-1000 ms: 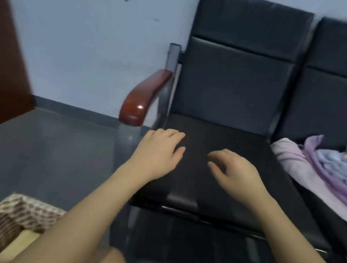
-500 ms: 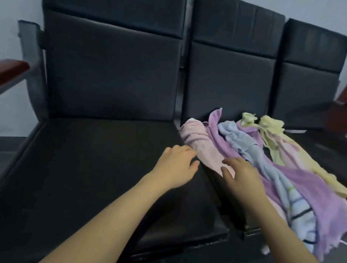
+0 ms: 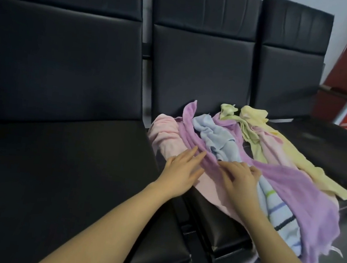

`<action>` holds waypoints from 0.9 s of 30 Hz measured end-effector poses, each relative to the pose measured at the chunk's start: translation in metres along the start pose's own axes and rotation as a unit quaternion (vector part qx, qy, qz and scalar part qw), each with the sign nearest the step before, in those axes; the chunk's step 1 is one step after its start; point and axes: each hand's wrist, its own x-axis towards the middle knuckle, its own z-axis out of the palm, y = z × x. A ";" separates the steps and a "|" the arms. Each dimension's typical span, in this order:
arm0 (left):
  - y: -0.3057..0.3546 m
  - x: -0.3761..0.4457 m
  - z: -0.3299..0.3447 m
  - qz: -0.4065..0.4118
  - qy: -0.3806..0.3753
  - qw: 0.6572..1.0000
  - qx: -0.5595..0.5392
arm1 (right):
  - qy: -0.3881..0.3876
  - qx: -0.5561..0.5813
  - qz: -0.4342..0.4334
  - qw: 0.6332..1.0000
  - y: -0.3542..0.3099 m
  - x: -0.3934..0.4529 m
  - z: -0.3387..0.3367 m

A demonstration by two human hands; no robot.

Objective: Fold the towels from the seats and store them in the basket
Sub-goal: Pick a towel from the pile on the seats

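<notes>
left hand (image 3: 181, 170) flat, right hand (image 3: 242, 179) loosely spread on long purple terry towel (image 3: 306, 194) | tangled with striped blue towel (image 3: 278, 204) beside it | yanking probably drags both off black padded seat (image 3: 219, 224)

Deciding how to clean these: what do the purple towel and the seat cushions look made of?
Purple towel: likely soft terry or microfibre, matte, draping in folds with frayed edges. Seat cushions: probably black faux leather, smooth with a faint sheen and stitched panels.
</notes>
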 end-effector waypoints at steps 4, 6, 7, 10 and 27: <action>-0.001 0.002 0.002 0.010 0.048 0.994 -0.095 | 0.084 0.068 -0.051 0.993 -0.011 0.001 -0.012; -0.003 -0.005 0.006 -0.005 0.060 0.993 -0.098 | 0.116 0.056 -0.039 0.991 -0.011 0.001 -0.020; -0.004 -0.010 0.010 -0.022 0.057 0.995 -0.083 | 0.116 0.043 -0.029 0.992 -0.010 0.000 -0.022; -0.003 -0.021 0.019 -0.072 0.004 0.997 -0.007 | 0.044 0.023 -0.020 0.999 -0.009 -0.006 -0.019; 0.012 -0.026 -0.052 -0.077 0.250 0.946 -0.191 | 0.059 0.043 -0.053 0.996 -0.038 0.000 -0.013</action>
